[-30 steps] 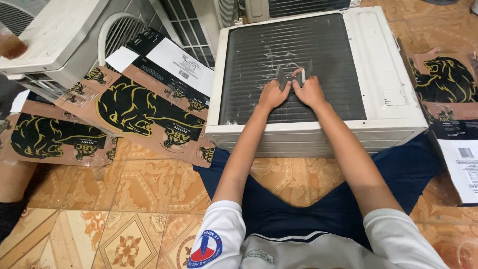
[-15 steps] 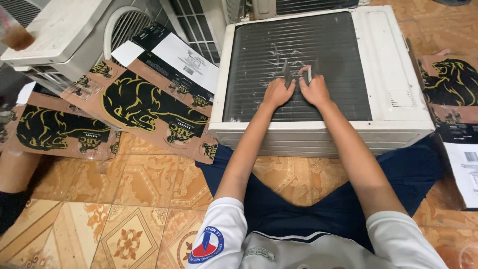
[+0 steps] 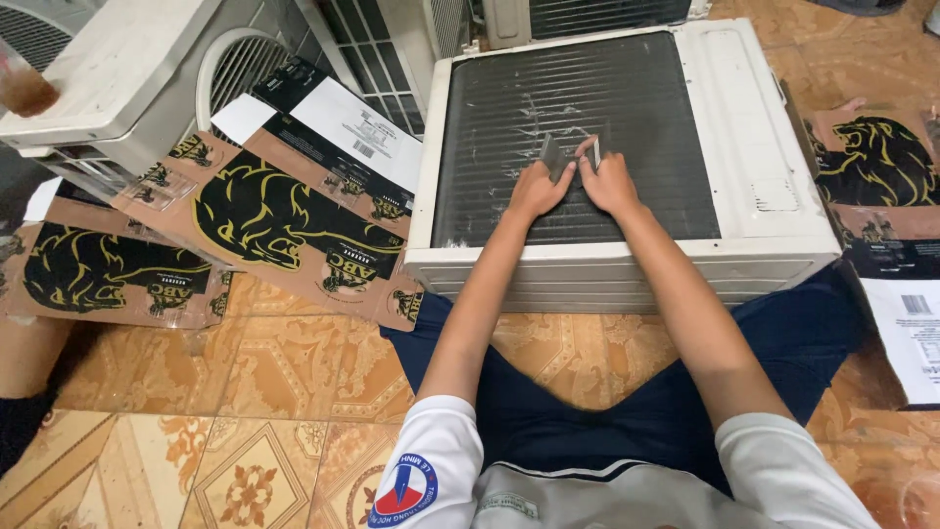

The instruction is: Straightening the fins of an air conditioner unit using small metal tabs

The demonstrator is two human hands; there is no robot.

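Both hands meet near the middle of the dark finned face of an air conditioner unit [image 3: 627, 157] that lies flat on the tiled floor [image 3: 196, 392], coil side up, presumably so the fins can be reached from above. The left hand [image 3: 537, 188] is closed narrowly around a small flat grey tool [image 3: 554, 157], likely a fin comb, its edge pressed down into the fins [image 3: 509, 127]; the right hand [image 3: 609, 180] sits just beside it at 3 o'clock, fingers curled around what looks like a second thin piece (too small to say what it is), thumb side touching the left hand, as if the two steady one another. Pale scuffed streaks mark the fins at 12 o'clock from the hands. The white casing [image 3: 764, 147] of the unit runs along the 3 o'clock side, and its slatted front edge faces the person at 6 o'clock, between the spread knees in dark blue shorts [image 3: 548, 411]. At 9 o'clock, flattened cardboard cartons [image 3: 274, 216] printed with black and gold animal figures cover the floor, seemingly as matting, with another carton [image 3: 881, 196] at 3 o'clock. Further out at 10 o'clock stands a second white unit [image 3: 108, 78] with a round fan grille [image 3: 240, 73]
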